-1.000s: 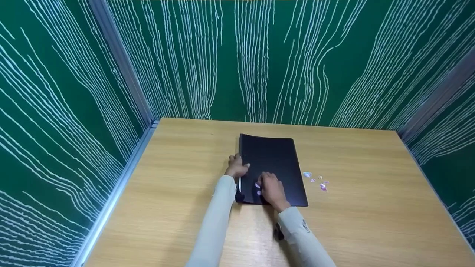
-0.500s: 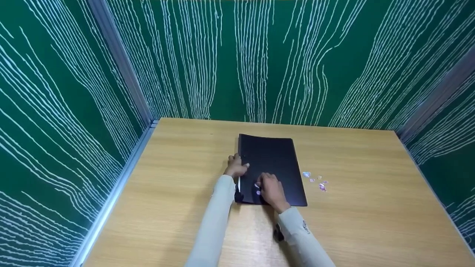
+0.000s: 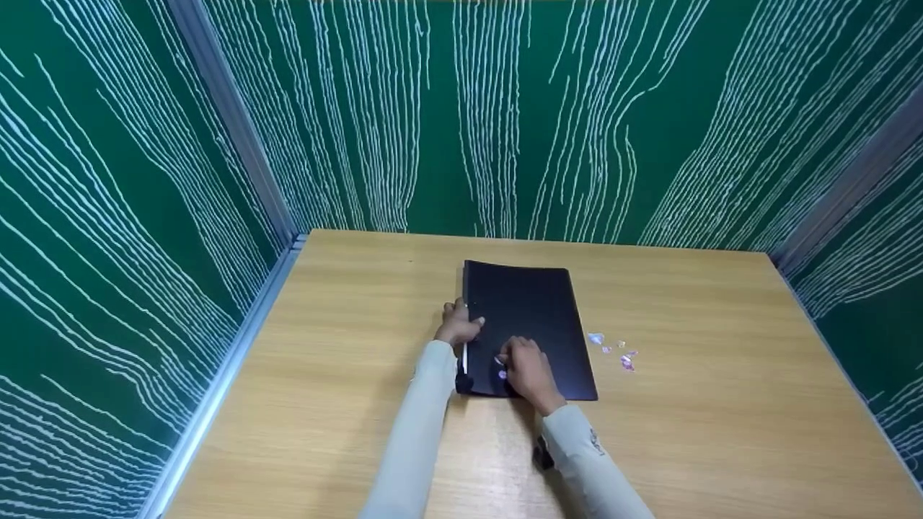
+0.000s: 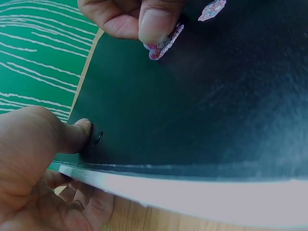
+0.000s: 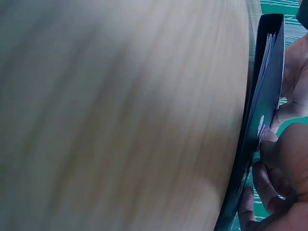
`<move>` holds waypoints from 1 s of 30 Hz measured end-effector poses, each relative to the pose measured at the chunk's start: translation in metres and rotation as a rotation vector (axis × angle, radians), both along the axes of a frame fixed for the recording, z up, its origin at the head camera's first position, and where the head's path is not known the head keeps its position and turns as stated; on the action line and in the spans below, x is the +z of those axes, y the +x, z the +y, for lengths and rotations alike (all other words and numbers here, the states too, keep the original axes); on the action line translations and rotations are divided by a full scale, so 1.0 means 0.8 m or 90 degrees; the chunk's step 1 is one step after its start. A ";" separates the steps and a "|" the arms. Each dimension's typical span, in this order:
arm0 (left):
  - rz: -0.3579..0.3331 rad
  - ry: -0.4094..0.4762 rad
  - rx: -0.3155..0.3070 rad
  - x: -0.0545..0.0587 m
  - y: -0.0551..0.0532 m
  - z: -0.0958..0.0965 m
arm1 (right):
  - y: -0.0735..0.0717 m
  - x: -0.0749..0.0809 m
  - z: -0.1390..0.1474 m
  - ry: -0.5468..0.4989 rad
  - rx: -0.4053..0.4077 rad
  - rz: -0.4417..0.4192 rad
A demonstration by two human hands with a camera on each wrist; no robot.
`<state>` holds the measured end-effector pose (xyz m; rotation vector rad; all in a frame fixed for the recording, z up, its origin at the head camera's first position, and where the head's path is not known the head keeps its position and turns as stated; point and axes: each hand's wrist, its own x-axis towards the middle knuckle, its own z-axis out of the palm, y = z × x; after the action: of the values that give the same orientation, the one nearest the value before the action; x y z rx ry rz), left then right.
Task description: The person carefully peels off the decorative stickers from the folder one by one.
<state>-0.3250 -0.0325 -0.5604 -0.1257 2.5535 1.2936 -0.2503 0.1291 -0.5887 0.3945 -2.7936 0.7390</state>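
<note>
A black ring binder lies closed on the wooden table. My left hand grips its left spine edge, with the thumb on the cover and the fingers around the pale spine in the left wrist view. Over the lower part of the cover, my right hand pinches a small pink patterned sticker between thumb and finger, its edge close to or touching the cover. Another sticker lies flat on the cover beside it. The right wrist view shows white papers inside the binder.
Several small shiny stickers are scattered on the table to the right of the binder. Green walls with white wavy lines enclose the table at the back and sides.
</note>
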 end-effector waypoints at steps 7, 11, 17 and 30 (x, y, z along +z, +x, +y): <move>-0.004 0.005 0.000 -0.001 0.000 -0.001 | 0.000 -0.003 0.002 -0.006 0.006 0.007; -0.010 0.010 0.000 -0.003 0.000 0.000 | 0.000 -0.003 0.002 -0.005 0.005 0.000; -0.018 0.012 0.013 0.000 0.000 0.001 | 0.001 -0.002 0.002 -0.010 -0.003 -0.020; -0.024 0.020 -0.001 -0.002 0.000 -0.002 | 0.004 -0.003 0.003 -0.018 0.020 0.005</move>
<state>-0.3248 -0.0340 -0.5617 -0.1404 2.5000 1.3167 -0.2472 0.1316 -0.5912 0.4361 -2.7723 0.7825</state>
